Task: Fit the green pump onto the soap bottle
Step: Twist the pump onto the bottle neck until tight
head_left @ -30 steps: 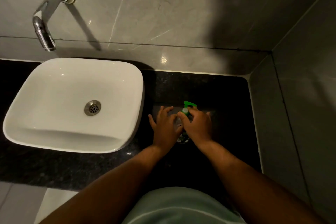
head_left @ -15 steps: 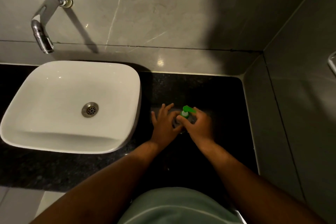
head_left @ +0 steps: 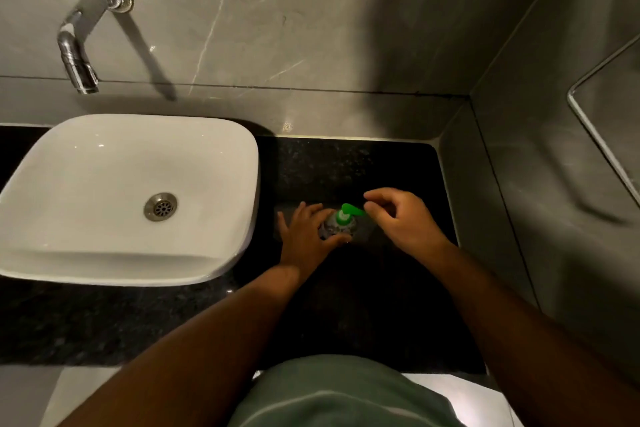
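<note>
A black speckled stone countertop [head_left: 346,305] runs below a grey marble wall [head_left: 277,28]. The white square ceramic basin [head_left: 114,198] sits on it and serves as the landmark here. A chrome wall spout [head_left: 78,55] hangs from the wall directly above the basin's far rim.

Just to the right of the basin, the person's left hand [head_left: 304,236] is wrapped around the small clear plastic soap bottle [head_left: 334,227], fingers on its far side and thumb curled along its near side, holding it upright on the stone. Further right of the basin, the right hand [head_left: 401,222] is loosely curled with thumb and forefinger drawn close together; whether their tips touch the pump's spout I cannot tell.

The bright green plastic pump [head_left: 348,211] sits on top of the bottle's neck, its spout pointing away from the basin toward the right hand.
</note>
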### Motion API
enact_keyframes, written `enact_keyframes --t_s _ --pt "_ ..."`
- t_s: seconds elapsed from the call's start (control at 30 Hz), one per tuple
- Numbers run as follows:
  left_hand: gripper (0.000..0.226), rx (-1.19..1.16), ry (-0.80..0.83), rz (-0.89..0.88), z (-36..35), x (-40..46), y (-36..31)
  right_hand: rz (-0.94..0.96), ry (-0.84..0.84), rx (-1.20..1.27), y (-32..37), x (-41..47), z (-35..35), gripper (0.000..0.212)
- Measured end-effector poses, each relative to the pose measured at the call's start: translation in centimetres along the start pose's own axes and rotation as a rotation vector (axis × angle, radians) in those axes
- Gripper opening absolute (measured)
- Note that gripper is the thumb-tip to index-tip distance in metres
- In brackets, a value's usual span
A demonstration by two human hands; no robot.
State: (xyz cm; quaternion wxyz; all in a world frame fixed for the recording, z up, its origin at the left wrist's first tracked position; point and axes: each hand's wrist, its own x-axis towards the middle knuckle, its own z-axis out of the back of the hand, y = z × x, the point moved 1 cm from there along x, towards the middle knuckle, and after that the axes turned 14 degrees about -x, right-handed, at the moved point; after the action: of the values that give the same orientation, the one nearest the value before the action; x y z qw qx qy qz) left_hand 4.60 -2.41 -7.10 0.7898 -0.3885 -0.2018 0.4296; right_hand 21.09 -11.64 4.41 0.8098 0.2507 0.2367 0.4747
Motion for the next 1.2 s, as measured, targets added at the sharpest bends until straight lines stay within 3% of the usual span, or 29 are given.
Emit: enact_keyframes --t_s 0.23,0.47,0.87,1.1,1.2 --pt "0.061 0.070 0.023 0.013 0.9 -0.1 -1.1 -0.075 0.050 -0.227 2.7 0.3 -0.3 0.006" --pt "0.064 0.202 0.043 0.026 1.4 -0.2 -2.2 -0.258 0.077 -0.021 3.2 -0.5 -1.9 0.009" --pt "0.061 0.187 0.030 0.026 1.1 -0.4 -2.3 -0.302 0.073 0.212 3.2 -1.0 -2.4 0.005" --pt "0.065 0.159 0.068 0.058 1.2 -0.4 -1.9 -0.278 0.077 0.208 2.6 -0.7 -2.5 0.009" --pt "0.081 0.198 0.117 0.083 1.5 -1.1 -1.2 -0.327 0.033 0.156 0.5 -1.3 -2.5 0.024"
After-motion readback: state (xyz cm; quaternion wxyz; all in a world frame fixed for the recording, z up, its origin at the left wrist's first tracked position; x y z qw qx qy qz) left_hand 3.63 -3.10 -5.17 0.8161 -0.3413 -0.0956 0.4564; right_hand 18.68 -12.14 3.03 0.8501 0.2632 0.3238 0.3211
